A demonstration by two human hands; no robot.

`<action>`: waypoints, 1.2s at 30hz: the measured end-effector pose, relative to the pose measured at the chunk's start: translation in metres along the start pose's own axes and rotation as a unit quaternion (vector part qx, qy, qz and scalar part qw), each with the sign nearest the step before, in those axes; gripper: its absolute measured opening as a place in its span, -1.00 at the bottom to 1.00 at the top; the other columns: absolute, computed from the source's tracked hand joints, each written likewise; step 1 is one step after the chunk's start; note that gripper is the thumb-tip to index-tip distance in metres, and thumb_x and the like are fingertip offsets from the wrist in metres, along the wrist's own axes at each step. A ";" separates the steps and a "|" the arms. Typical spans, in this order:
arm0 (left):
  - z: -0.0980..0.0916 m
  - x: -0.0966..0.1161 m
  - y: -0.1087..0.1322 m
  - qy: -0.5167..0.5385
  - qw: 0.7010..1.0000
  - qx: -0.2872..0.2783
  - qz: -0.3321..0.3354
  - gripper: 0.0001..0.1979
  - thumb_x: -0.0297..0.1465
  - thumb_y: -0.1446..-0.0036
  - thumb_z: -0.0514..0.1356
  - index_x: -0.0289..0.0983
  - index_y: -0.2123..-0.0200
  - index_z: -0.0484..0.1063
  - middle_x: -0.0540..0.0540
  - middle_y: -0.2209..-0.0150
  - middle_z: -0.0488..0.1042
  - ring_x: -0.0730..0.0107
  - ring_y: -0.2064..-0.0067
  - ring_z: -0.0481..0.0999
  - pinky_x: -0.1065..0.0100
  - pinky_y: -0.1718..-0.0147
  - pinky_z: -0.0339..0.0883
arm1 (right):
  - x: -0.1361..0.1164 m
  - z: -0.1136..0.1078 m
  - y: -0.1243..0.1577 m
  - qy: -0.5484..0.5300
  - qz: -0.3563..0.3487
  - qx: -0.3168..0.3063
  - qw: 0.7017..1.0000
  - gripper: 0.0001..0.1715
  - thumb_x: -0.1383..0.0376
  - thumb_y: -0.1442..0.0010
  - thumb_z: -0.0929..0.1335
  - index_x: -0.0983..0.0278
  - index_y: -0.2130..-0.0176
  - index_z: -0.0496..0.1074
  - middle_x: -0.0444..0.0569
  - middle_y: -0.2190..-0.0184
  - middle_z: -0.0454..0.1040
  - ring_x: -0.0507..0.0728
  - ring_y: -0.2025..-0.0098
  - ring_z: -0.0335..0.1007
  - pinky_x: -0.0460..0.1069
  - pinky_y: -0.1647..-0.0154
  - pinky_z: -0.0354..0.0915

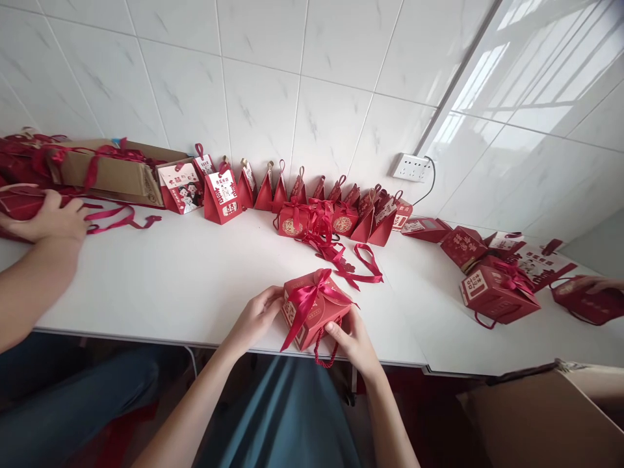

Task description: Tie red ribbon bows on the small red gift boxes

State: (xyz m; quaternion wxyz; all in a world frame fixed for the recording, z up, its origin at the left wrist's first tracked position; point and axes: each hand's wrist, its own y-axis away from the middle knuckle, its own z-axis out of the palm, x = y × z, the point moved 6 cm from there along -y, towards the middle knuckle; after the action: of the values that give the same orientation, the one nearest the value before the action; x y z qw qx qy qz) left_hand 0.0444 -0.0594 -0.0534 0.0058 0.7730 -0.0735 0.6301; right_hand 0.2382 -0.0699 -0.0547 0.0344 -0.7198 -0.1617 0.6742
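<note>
Brown cardboard makes up the open carton (pixel 119 183) at the left of the white table (pixel 195 279); red ribbons (pixel 91 170) lie in it and trail over its side. Another carton (pixel 541 416) is at the lower right, before the table, and its contents cannot be seen. Tent-shaped boxes (pixel 220 207) stand along the tiled wall (pixel 258 97); whether anything is in them cannot be told. The gift box (pixel 319 318) is at the middle of the table's front edge, held between both hands. It is red, with rounded flaps folded across the top, pale printing on its left side, a shiny crimson bow (pixel 319 288) with one tail hanging down the front, and a twisted red cord (pixel 325 351) looping below. The left hand (pixel 254 320) presses its fingers to the left side; the right hand (pixel 358 339) grips the opposite side, thumb at the front. Loose ribbon (pixel 373 266) lies just behind. A co-worker's hand (pixel 58 220) is on a red package (pixel 22 203) at the far left.
</note>
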 end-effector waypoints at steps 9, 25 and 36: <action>0.000 0.001 0.000 -0.004 1.000 -0.001 -0.001 -0.62 -0.10 -0.14 0.04 -0.26 0.16 0.42 -0.14 0.10 0.51 0.13 0.03 0.46 0.27 0.07 0.32 | 0.003 0.000 0.000 -0.005 0.006 -0.008 1.000 -0.49 0.00 -0.07 0.41 0.19 0.06 0.35 0.04 0.04 0.43 0.25 -0.02 0.36 0.11 -0.04 0.29; -0.001 0.000 0.000 0.000 1.000 0.005 -0.001 -0.64 -0.13 -0.14 0.05 -0.26 0.17 0.42 -0.14 0.12 0.51 0.12 0.01 0.45 0.26 0.06 0.32 | 0.003 -0.001 0.000 0.012 -0.002 0.004 1.000 -0.48 -0.01 -0.06 0.42 0.21 0.07 0.36 0.05 0.06 0.45 0.26 -0.01 0.37 0.13 -0.03 0.32; 0.000 -0.001 0.000 0.013 1.000 0.000 0.006 -0.66 -0.14 -0.16 0.06 -0.25 0.17 0.41 -0.11 0.12 0.52 0.17 0.04 0.47 0.31 0.08 0.31 | 0.002 -0.001 0.001 0.002 0.004 0.004 1.000 -0.50 0.02 -0.06 0.43 0.20 0.07 0.35 0.04 0.04 0.45 0.26 -0.01 0.37 0.13 -0.03 0.31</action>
State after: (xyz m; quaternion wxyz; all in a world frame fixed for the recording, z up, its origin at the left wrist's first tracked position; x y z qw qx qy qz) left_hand 0.0440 -0.0594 -0.0539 0.0031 0.7641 -0.0783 0.6403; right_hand 0.2397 -0.0699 -0.0570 0.0342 -0.7217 -0.1560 0.6735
